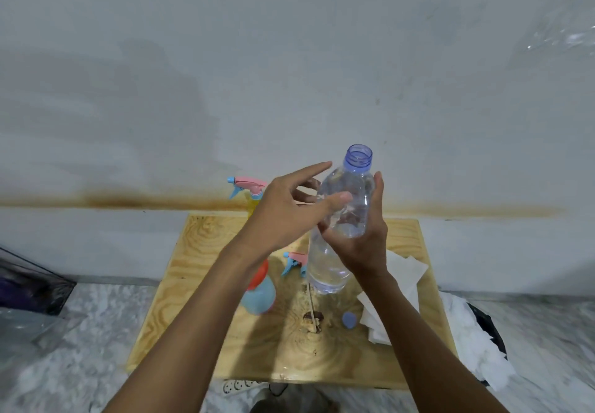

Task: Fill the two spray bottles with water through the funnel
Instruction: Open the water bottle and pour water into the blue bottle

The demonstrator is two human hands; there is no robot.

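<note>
Bench point(206, 287) space is shared by tissues point(402, 280), the blue spray bottle point(259, 296) with an orange funnel seemingly seated, a loose trigger head point(294, 263) and a bottle cap point(349, 320). The uncapped water bottle point(341, 219) is held upright in the right hand point(360, 245), its grip closed around it; the left hand point(283, 216) is spread open, empty. Pouring appears next: tilting over the funnel is called for. The yellow spray bottle point(252, 201) waits behind, capped.
</note>
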